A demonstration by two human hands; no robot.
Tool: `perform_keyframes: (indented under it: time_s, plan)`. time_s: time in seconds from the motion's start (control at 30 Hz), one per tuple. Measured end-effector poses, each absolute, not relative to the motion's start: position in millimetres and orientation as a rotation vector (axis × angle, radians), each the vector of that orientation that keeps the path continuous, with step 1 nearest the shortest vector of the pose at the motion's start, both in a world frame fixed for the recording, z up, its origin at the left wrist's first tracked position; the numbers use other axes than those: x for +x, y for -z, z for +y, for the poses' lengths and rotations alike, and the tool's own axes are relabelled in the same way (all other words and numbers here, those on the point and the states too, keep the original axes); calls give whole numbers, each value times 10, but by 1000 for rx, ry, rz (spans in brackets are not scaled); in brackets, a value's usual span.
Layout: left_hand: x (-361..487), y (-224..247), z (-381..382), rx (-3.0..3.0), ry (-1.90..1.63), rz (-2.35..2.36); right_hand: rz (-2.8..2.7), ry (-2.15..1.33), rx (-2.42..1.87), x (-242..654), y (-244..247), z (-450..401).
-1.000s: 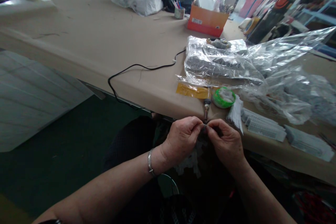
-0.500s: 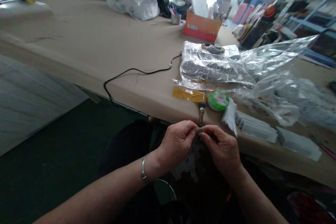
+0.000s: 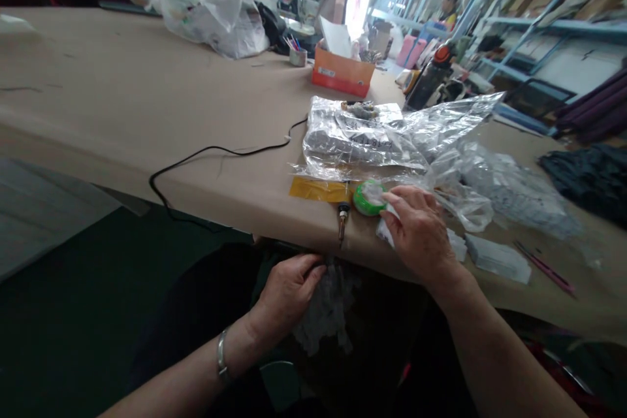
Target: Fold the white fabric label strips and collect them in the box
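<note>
My left hand [image 3: 294,286] is closed in a pinch below the table's front edge; what its fingertips hold is hidden. Whitish strips [image 3: 321,313] hang just beyond it, over my lap. On the table, my right hand [image 3: 422,230] has thumb and forefinger around the upper end of a small bundle of white slips [image 3: 385,233]. Its fingertips are close beside a green-rimmed round tub [image 3: 368,198] with whitish contents. To the left of the tub, a soldering-iron-like tool [image 3: 343,217] points its metal tip at the table edge, its rear under yellow tape [image 3: 318,189].
A clear plastic-wrapped packet [image 3: 362,144] lies behind the tub, with a black cord [image 3: 215,149] running left from it. Stacked grey-white slips [image 3: 497,258] and pink tweezers [image 3: 546,268] lie at the right. An orange box [image 3: 343,72] stands farther back.
My hands have parted. The right one has moved up and right onto the white slips; the left has drawn back down and left, still pinching. The view has turned slightly right.
</note>
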State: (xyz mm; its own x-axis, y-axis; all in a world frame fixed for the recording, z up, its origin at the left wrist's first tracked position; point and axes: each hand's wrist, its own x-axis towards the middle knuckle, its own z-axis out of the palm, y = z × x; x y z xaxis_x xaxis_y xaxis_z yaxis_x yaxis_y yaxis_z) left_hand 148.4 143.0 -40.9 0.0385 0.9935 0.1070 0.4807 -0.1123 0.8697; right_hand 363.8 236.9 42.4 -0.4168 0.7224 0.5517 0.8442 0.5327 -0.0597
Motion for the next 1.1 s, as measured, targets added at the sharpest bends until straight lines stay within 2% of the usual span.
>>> perform_keyframes:
  time_s: [0.2, 0.37, 0.5, 0.63, 0.87, 1.0, 1.1]
  plan:
    - [1647, 371, 1396, 1526, -920, 1429, -1956, -3, -1223, 4121, -277, 1996]
    - [1885, 320, 1371, 1405, -894, 1283, -2198, 212, -1139, 4170, 77, 1860]
    - [2066, 279, 1363, 1334, -836, 1253, -2156, 288, -1133, 4118, 220, 1858]
    - [2232, 204, 1375, 1102, -813, 1130, -2081, 265, -1071, 4164, 180, 1805]
    - [2541, 34, 1467, 360, -873, 675, -2164, 153, -959, 4125, 49, 1390]
    - [2643, -17, 1534, 285, -916, 740, -2220, 88, -929, 4166, 84, 1305]
    - [2660, -26, 1550, 348, -845, 838, -2136, 173, -1092, 4345, 137, 1456]
